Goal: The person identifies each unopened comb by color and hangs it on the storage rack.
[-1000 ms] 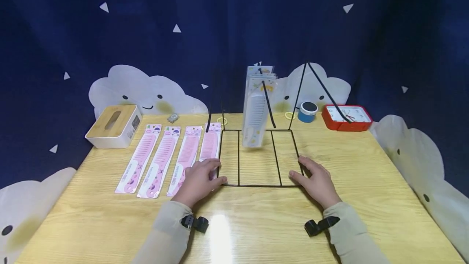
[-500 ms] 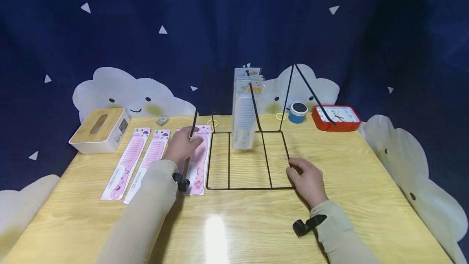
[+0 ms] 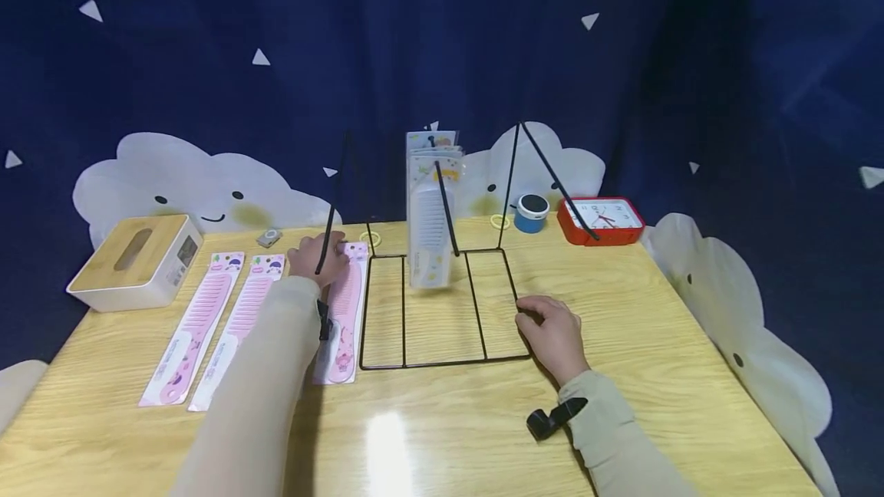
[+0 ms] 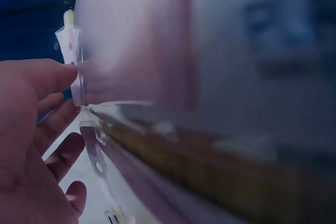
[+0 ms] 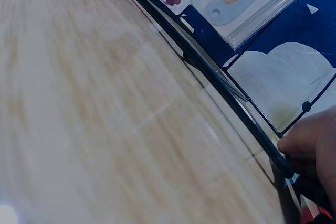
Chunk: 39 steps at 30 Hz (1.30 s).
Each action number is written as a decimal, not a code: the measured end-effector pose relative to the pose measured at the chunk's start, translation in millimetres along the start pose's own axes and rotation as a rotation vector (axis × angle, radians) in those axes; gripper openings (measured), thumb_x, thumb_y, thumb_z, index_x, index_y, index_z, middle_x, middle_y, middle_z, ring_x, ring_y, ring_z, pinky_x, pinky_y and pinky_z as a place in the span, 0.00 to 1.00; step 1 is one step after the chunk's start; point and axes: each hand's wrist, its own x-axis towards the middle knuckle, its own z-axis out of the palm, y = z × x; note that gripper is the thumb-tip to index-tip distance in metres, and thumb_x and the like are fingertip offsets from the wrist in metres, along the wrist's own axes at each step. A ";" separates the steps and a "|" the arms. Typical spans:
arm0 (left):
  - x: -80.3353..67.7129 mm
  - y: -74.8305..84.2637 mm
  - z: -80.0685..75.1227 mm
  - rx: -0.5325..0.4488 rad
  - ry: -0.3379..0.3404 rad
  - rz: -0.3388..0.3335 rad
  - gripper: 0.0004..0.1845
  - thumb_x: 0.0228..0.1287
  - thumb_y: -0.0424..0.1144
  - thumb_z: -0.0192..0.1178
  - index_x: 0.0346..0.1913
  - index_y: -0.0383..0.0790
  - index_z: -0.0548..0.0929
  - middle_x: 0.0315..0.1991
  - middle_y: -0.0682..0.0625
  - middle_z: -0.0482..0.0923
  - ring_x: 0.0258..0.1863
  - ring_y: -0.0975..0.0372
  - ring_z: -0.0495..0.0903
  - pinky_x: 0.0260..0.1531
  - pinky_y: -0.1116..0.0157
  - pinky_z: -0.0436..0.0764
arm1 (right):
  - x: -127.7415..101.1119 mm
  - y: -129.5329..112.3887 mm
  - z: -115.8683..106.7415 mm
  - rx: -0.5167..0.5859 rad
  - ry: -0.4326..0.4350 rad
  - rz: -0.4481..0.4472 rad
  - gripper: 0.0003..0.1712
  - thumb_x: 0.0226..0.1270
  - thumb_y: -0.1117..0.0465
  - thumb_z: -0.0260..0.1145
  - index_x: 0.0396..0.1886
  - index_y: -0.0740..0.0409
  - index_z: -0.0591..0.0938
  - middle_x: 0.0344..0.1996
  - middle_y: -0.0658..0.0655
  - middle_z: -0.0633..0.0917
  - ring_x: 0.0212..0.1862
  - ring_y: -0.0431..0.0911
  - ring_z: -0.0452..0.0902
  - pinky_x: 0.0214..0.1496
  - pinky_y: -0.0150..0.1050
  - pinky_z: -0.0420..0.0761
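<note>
Left hand (image 3: 319, 258) pinched a packaged pink comb (image 3: 343, 305) by its top; right hand (image 3: 550, 334) gripped the wire rack (image 3: 442, 363), steadying its base.

A wire rack (image 3: 442, 311) stands mid-desk (image 3: 442, 436) with packaged combs (image 3: 430, 213) hanging in it. Left of it lie more comb packs (image 3: 200, 320), then a tissue box (image 3: 134, 261). Behind right sit a clock (image 3: 601, 219) and a small tin (image 3: 532, 212).

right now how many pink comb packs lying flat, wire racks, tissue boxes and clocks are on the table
pink comb packs: 3 in view (the left sleeve may hide more)
wire display rack: 1
tissue box: 1
red clock: 1
total: 6
</note>
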 end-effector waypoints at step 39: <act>-159.5 58.1 -90.1 -1.089 0.199 0.214 0.03 0.69 0.26 0.60 0.42 0.35 0.80 0.32 0.54 0.78 0.32 0.64 0.74 0.32 0.70 0.74 | -11.2 4.2 -18.3 -0.141 -0.347 -0.184 0.60 0.50 0.37 0.78 0.74 0.66 0.66 0.73 0.66 0.66 0.73 0.64 0.58 0.68 0.65 0.50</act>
